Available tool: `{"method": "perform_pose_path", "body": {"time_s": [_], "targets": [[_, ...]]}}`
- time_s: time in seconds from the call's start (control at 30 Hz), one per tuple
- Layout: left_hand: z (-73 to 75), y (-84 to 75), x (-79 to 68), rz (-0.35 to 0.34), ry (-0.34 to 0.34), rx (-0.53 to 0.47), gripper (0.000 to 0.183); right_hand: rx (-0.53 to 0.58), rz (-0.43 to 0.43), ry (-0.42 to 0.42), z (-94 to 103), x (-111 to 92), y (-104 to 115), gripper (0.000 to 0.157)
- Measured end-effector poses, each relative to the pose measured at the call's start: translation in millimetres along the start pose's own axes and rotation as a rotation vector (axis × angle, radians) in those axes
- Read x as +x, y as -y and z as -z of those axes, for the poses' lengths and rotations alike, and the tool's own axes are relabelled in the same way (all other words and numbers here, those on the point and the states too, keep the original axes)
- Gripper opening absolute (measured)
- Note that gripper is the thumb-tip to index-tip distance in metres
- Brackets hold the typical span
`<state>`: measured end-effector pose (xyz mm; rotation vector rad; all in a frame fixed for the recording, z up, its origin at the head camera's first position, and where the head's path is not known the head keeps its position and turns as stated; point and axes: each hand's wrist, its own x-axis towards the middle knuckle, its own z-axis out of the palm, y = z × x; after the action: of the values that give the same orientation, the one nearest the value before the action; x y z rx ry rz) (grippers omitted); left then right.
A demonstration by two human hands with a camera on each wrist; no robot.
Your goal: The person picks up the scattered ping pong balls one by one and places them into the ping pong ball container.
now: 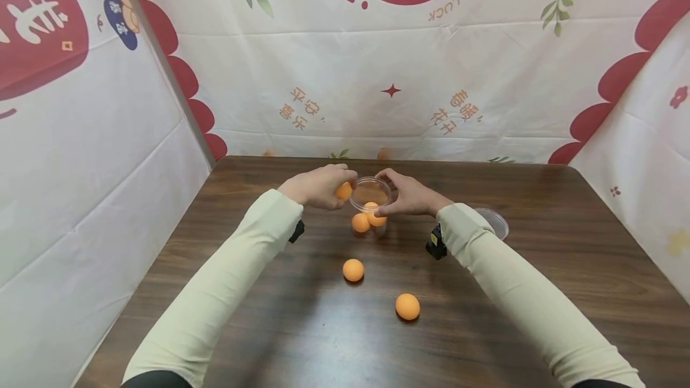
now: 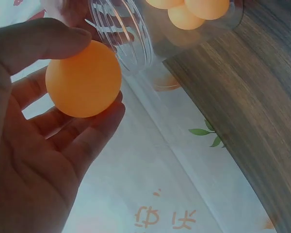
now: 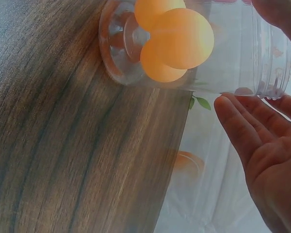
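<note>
Between its thumb and fingers, my left hand [image 1: 319, 187] pinches an orange ping-pong ball [image 2: 83, 79], right beside the mouth of a clear plastic jar [image 3: 230, 53]. The jar stands upright on the table, with 3 orange balls [image 3: 182, 39] at its bottom. My right hand [image 1: 412, 195] holds the jar from the right, thumb and fingers curved around it just below the threaded rim [image 1: 371, 179].
On the brown wooden table [image 1: 259, 316], one loose orange ball [image 1: 353, 270] lies in front of the jar and another ball [image 1: 407, 306] nearer to me. A clear round lid [image 1: 495, 222] lies beyond the right forearm. A printed white cloth [image 1: 345, 76] hangs behind the table.
</note>
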<state>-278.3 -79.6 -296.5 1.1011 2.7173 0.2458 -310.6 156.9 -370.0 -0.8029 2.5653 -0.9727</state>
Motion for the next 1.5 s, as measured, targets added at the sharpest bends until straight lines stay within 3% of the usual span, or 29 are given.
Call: {"method": "perform_pose_path", "body": {"time_s": [0.27,0.57,0.83,1.5], "targets": [[1.6,-6.6,21.7,0.01,0.0,-0.003,0.032,0.016,0.019,-0.013,-0.6,0.3,-2.7,0.071],[-9.9,-8.2,45.0,-0.015,0.027,-0.017,0.034,0.034,0.037,0.022,-5.0,3.6,2.7,0.067],[-17.0,-10.8,60.0,-0.018,0.048,-0.018,0.029,0.047,0.006,-0.01,-4.4,-0.4,-3.0,0.071],[-20.5,-11.5,60.7,-0.008,0.016,-0.003,0.034,0.062,-0.01,-0.028,-4.3,-4.0,-5.9,0.068]]}}
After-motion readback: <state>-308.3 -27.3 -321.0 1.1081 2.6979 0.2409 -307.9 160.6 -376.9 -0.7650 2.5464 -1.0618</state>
